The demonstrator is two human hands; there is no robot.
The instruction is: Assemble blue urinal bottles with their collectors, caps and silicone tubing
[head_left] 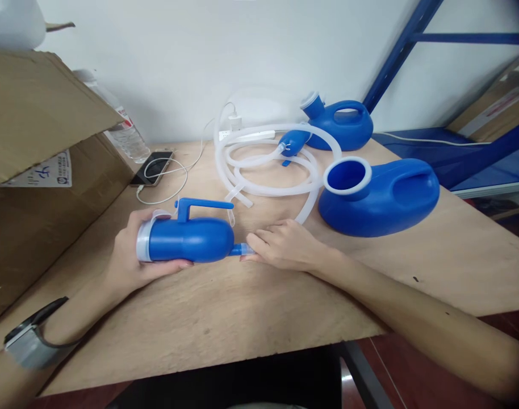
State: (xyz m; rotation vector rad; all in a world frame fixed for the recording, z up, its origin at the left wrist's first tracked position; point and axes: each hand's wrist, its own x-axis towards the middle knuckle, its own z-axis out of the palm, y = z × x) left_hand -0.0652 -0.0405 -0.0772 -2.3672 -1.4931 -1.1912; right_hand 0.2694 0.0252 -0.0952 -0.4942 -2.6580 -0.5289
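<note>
A blue plastic urinal cup [191, 240] with a white rim and a handle lies sideways above the table. My left hand [129, 250] is closed around its rimmed end. On its other end is a narrow blue nozzle [236, 250], with the end of a translucent hose [310, 204] at it. My right hand [285, 245] is closed on that hose end; how far it sits over the nozzle is partly hidden by the fingers. The hose runs back into loose coils. Right of my right hand rests a blue urinal bottle [374, 210] with a wide white-rimmed mouth.
Behind stand another blue urinal bottle [344, 128] and a smaller blue bulb-shaped piece [294, 142] on the hose. A cardboard box [50, 227], a phone [155, 167] with a white cable and a water bottle [129, 139] occupy the left. Blue shelving [413, 45] is at right.
</note>
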